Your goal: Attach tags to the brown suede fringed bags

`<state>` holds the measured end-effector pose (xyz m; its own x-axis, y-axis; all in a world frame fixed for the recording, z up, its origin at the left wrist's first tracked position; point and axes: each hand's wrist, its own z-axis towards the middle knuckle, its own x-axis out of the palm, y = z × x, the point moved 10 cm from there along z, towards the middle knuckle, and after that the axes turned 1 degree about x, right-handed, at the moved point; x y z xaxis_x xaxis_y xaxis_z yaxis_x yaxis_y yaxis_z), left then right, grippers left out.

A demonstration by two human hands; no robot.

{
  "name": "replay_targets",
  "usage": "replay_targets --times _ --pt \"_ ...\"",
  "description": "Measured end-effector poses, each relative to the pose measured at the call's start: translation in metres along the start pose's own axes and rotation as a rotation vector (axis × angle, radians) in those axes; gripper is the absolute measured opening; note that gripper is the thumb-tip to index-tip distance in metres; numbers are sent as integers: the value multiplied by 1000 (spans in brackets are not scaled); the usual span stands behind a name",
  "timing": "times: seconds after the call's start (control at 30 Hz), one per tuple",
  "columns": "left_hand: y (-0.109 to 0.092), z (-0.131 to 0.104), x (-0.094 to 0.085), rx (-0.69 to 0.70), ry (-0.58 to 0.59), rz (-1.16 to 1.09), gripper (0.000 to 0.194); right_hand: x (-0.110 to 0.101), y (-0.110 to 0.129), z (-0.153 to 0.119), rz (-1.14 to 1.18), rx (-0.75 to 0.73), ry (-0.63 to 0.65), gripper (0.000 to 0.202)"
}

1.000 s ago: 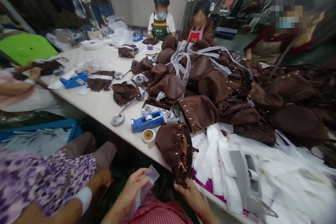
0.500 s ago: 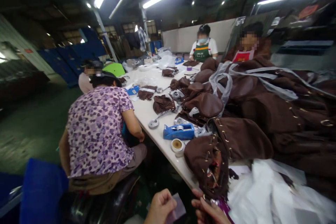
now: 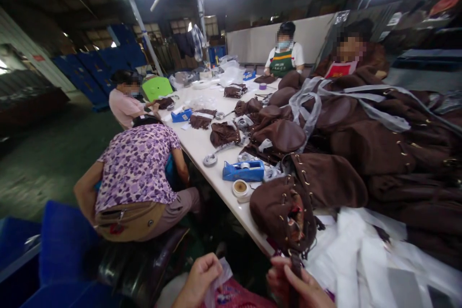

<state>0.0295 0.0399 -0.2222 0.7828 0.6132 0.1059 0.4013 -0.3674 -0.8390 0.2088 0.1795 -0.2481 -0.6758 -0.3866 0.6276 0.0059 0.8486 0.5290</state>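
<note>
At the bottom of the view, my left hand [image 3: 200, 276] pinches a translucent plastic piece [image 3: 223, 272], its fingers curled over one edge. To its right, my right hand [image 3: 301, 284] is closed on a dark brown strap [image 3: 295, 265], thumb and fingers on either side of it. The strap runs up toward a brown drawstring bag [image 3: 274, 204] at the table's near edge. Gold eyelets line that bag's mouth, and a patterned, reddish filling shows inside. Red patterned cloth [image 3: 238, 296] lies below and between my hands.
White plastic sheets [image 3: 355, 245] lie right of my hands. Beyond the bag are a round tape roll [image 3: 240, 187], a blue tape dispenser [image 3: 243, 171] and piled brown bags [image 3: 378, 139]. A co-worker in a purple-patterned shirt [image 3: 139, 163] bends down at left, near blue bins [image 3: 61, 245].
My left hand has shifted left with the plastic. My right hand now grips the brown strap. The co-worker at left has bent lower, and the view has tilted down.
</note>
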Motion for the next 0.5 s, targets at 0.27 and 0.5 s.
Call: replay_targets --times 0.27,0.5 --pt "-38 -2 85 152 364 227 17 42 57 23 502 -200 -37 44" --pt "-36 -11 114 203 544 493 11 22 42 23 526 -182 -52 44"
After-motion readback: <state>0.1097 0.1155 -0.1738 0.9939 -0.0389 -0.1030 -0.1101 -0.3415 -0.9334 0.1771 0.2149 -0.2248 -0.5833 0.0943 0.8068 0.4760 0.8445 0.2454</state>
